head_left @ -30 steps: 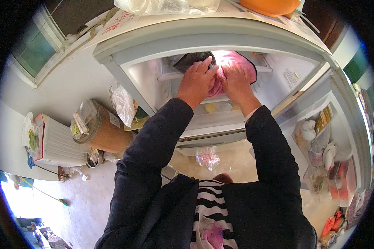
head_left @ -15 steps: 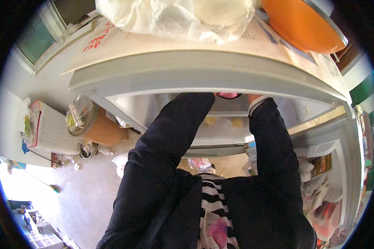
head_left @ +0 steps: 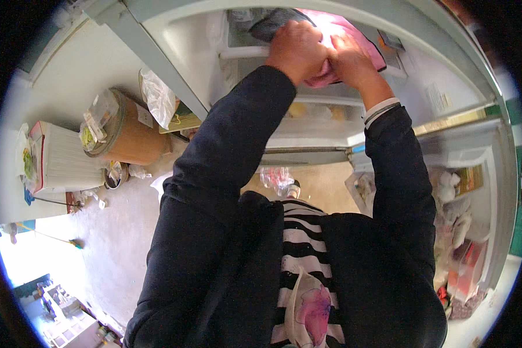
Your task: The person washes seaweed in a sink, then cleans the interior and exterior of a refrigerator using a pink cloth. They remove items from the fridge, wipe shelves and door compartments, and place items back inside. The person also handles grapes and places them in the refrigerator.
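Inside the open fridge [head_left: 188,52], both my hands are at a pink cloth [head_left: 356,36] with a dark edging. My left hand [head_left: 298,51] is closed in a fist on it, beside a dark grey part of the cloth. Close against it, my right hand [head_left: 352,62] has its fingers bent around the pink part. The cloth's lower end bunches up beneath the two hands. What lies behind the cloth is hidden.
The fridge door [head_left: 499,174] stands open on the right, its shelves loaded with bags and packages. A lower fridge shelf [head_left: 307,127] holds yellowish items. Leftward on the floor are a brown round drum [head_left: 133,130], a white box [head_left: 66,156] and a small pot [head_left: 116,174].
My view has tilted up into the fridge, so both hands and more of the pink cloth now show. Before, the fridge's top edge hid most of them.
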`<state>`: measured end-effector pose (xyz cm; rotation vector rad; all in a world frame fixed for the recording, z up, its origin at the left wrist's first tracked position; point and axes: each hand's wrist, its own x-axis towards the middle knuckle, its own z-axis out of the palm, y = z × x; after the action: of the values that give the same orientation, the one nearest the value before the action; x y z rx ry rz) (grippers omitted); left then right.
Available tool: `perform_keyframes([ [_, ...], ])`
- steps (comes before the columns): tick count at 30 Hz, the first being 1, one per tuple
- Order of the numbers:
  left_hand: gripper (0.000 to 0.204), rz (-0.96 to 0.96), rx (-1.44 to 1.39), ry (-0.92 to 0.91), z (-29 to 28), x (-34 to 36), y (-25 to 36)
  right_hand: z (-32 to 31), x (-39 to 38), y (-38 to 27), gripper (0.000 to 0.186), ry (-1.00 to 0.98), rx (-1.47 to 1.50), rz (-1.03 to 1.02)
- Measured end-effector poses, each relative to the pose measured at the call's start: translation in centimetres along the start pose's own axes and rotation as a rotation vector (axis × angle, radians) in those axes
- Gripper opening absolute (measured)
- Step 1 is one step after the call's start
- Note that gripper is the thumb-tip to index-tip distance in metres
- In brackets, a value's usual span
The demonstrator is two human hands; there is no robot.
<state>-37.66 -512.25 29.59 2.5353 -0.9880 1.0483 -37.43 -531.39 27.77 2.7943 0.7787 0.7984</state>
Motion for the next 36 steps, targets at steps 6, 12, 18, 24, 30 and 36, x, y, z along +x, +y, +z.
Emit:
perform_keyframes([
  [6,0.017,-0.129,-0.024,0.201,-4.2,-3.3,0.7,-4.9,-0.2,-6.9,0.03,0.119,0.223,0.146],
  [12,0.018,-0.007,-0.022,0.016,-3.4,-0.8,0.0,-3.1,2.1,-3.3,0.031,-0.001,0.232,0.098],
  [18,0.026,-0.389,-0.427,-0.055,-0.2,3.4,0.9,3.0,4.6,3.5,0.054,-0.27,0.619,0.429],
  [24,0.027,-0.615,-0.374,0.052,7.1,7.2,0.1,3.1,7.3,6.8,0.055,-0.099,0.311,0.361],
  [30,0.028,-0.519,-0.257,-0.196,9.0,8.6,-0.7,2.6,8.7,7.1,0.057,-0.264,0.304,0.371],
  [36,0.024,-0.434,-0.298,0.399,6.7,4.7,1.1,3.3,5.2,5.6,0.055,-0.159,0.478,0.279],
])
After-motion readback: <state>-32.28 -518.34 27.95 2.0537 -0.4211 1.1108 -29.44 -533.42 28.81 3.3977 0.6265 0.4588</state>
